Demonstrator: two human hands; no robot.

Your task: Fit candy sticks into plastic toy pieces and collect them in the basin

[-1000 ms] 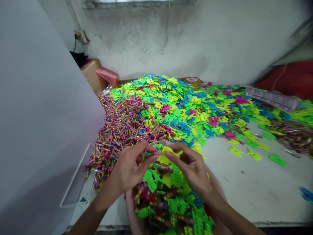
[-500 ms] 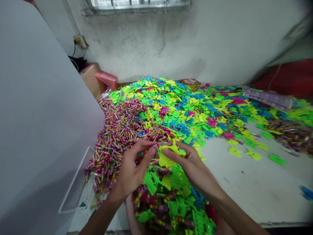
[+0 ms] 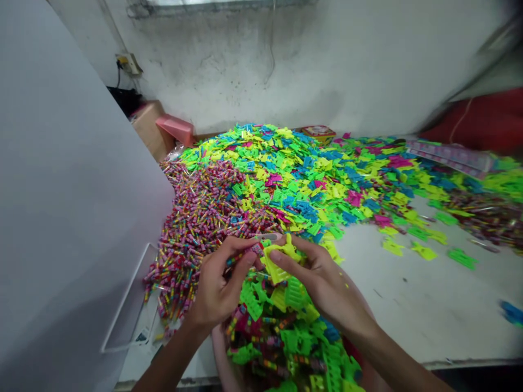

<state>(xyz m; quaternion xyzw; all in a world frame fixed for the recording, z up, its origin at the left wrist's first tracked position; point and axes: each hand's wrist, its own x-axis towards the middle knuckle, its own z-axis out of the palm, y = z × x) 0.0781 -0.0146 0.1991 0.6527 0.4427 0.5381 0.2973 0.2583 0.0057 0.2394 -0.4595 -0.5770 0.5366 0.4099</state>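
Both angled inward over the tub (image 3: 219,362), the left hand (image 3: 218,280) pinches a stick (image 3: 257,250), the right hand (image 3: 324,277) a yellow piece (image 3: 275,272).

Held piece (image 3: 277,274) bright yellow; piled tubes (image 3: 200,201) banded pink, red, yellow; tub (image 3: 220,356) pale pink.

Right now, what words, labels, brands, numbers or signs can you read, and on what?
None legible.
Wrapped stick in the left hand: markings too small and blurred.
Heap of wrapped sticks: too small.
Red and yellow box by the wall: too small.
Patterned sheet at right: blurred, can't tell if it has text.
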